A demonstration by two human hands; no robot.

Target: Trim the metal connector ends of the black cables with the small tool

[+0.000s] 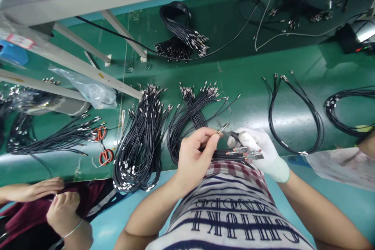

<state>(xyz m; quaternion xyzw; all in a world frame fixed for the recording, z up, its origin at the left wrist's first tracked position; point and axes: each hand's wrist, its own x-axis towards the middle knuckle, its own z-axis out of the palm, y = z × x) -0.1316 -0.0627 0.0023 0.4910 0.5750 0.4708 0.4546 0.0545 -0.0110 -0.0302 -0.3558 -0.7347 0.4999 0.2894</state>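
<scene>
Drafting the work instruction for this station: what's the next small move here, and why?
Probably bring the fingertips of the gloved right hand to the metal-tipped connector: the bare left hand pinches it with its tip sticking out, and the gloved fingertips look close but not on it. Black cables lie at the right hand.

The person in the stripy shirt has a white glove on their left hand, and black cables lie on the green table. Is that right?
Not quite. The head view shows the white glove on the right hand; the left hand is bare. The rest is right: the shirt is stripy, and black cables lie on the green table.
</scene>
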